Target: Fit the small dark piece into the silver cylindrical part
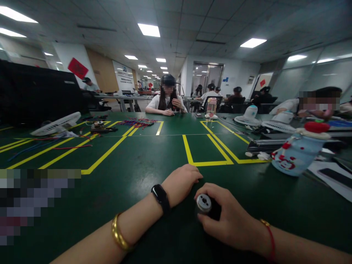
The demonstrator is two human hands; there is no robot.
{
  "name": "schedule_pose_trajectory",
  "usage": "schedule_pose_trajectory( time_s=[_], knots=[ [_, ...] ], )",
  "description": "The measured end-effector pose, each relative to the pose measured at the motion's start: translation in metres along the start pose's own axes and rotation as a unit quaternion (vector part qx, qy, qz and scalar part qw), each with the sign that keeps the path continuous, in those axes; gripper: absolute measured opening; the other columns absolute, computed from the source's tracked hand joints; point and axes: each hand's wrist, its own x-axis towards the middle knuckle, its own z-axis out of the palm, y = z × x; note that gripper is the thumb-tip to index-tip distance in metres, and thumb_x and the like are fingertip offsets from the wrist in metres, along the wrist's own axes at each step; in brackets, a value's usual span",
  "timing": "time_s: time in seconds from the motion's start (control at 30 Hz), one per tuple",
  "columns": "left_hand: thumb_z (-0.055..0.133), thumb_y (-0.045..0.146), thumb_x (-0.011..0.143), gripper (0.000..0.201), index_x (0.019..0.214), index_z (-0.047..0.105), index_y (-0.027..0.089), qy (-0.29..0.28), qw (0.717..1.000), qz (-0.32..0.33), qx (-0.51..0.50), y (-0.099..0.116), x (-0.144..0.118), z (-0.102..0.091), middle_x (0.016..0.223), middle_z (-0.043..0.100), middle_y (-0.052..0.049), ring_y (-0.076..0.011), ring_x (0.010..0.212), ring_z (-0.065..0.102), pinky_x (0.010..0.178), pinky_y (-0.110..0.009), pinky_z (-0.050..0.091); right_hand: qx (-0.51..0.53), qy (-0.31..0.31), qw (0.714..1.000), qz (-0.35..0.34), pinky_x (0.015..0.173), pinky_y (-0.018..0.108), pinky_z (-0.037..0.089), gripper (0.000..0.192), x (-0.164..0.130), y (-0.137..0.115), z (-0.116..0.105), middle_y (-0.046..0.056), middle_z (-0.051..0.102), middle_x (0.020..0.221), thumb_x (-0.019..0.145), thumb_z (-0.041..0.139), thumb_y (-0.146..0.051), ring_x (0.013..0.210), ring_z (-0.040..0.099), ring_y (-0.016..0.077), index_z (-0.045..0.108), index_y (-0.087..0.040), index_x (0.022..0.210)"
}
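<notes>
My right hand (228, 216) grips a short dark cylinder (204, 204) between thumb and fingers. The cylinder stands upright, and its silver round top has a centre hole and smaller holes; its exact kind I cannot make out. Just left of it, my left hand (181, 183) rests on the green tabletop (132, 205), back upward. Its fingers reach loosely forward and down, partly hidden, with nothing visible in them. A small gap separates the left fingertips from the right hand.
Yellow tape lines (211, 164) mark the table. A blue cup with a red lid (298, 154) and a phone (337, 178) are at right. Fan parts (56, 124) and coloured wires (140, 123) lie at left and centre. A person (167, 97) sits opposite.
</notes>
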Motion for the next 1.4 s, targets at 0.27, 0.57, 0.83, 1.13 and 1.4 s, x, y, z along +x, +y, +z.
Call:
schedule_pose_trajectory(
  time_s=[0.27,0.57,0.83,1.13,1.4],
  knots=[
    [0.045,0.01,0.092,0.026,0.104,0.064,0.022,0.01,0.997,-0.071,-0.011,0.009,-0.056,-0.007,0.098,0.062,-0.004,-0.0176,0.092,0.057,0.081,-0.03,0.047,0.009,-0.008,1.0,-0.002,0.065,0.025,0.04,0.017,0.001,0.0,0.0,-0.001,0.057,0.081,0.068,0.057,-0.015,0.073,0.05,0.0107,0.056,-0.018,0.085],
    [0.057,0.011,0.084,0.018,0.089,0.068,0.024,0.004,0.982,-0.119,-0.146,0.027,-0.074,-0.011,0.094,0.066,0.0,-0.0173,0.092,0.059,0.084,-0.031,0.044,0.018,-0.001,1.0,-0.018,0.064,0.025,0.04,0.018,0.001,0.002,0.001,-0.001,0.057,0.081,0.068,0.057,-0.013,0.073,0.05,0.0109,0.056,-0.019,0.085],
    [0.06,0.016,0.081,0.028,0.108,0.063,0.027,0.013,0.962,-0.173,-0.211,0.025,-0.078,-0.014,0.101,0.065,0.0,-0.0176,0.09,0.058,0.081,-0.032,0.045,-0.028,0.029,0.999,-0.006,0.074,0.027,0.046,0.023,0.001,0.014,-0.014,0.001,0.062,0.095,0.076,0.058,-0.023,0.083,0.057,0.0133,0.058,-0.021,0.099],
    [0.056,0.027,0.084,0.016,0.097,0.063,0.02,0.134,0.861,-0.279,-0.403,0.007,-0.08,-0.022,0.093,0.066,-0.002,-0.0176,0.088,0.06,0.079,-0.031,0.046,-0.27,0.245,0.902,0.23,0.068,0.035,0.048,0.034,-0.056,0.112,-0.113,0.015,0.067,0.094,0.08,0.056,-0.045,0.079,0.065,0.0241,0.063,-0.019,0.1],
    [0.056,0.039,0.086,0.023,0.095,0.065,0.021,0.147,0.87,-0.32,-0.344,-0.005,-0.103,-0.028,0.088,0.068,-0.003,-0.0195,0.083,0.062,0.074,-0.03,0.046,-0.43,0.271,0.843,0.178,0.083,0.047,0.042,0.061,-0.072,0.121,-0.123,0.02,0.059,0.115,0.073,0.062,-0.054,0.106,0.055,0.0373,0.052,-0.017,0.12]
  ],
)
